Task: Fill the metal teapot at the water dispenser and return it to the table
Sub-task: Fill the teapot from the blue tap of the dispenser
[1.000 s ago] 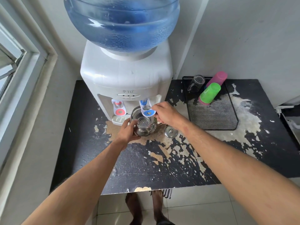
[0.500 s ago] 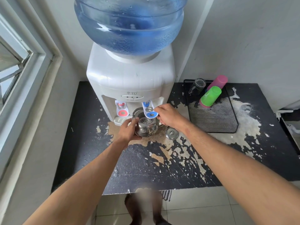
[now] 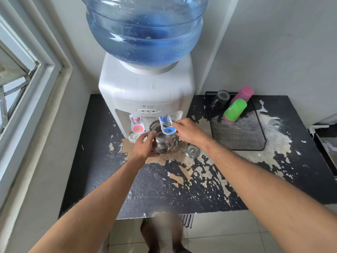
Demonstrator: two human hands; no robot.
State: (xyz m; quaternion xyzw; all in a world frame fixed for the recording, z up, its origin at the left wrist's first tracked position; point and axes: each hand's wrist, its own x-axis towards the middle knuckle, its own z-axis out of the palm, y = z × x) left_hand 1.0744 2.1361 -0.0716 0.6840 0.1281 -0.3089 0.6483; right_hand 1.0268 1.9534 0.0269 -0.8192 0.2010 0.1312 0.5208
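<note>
The shiny metal teapot (image 3: 165,143), lid off with its strainer showing, sits under the blue tap lever (image 3: 168,129) of the white water dispenser (image 3: 145,90). My left hand (image 3: 145,146) grips the teapot's left side from below. My right hand (image 3: 188,131) pinches the blue lever's right end with its fingertips. The teapot's round metal lid (image 3: 192,151) lies on the black, peeling table (image 3: 164,189) just right of the pot. A large blue water bottle (image 3: 145,30) stands on the dispenser.
A red tap lever (image 3: 137,126) hangs left of the blue one. A black mesh tray (image 3: 240,136) at the back right holds a glass mug (image 3: 220,98), a green cup (image 3: 235,109) and a pink cup (image 3: 243,94). A window frame (image 3: 36,84) runs along the left wall.
The view has shifted slightly, so the dispenser sits lower and further right in the picture. Both hands keep the same hold on teapot and blue lever.
</note>
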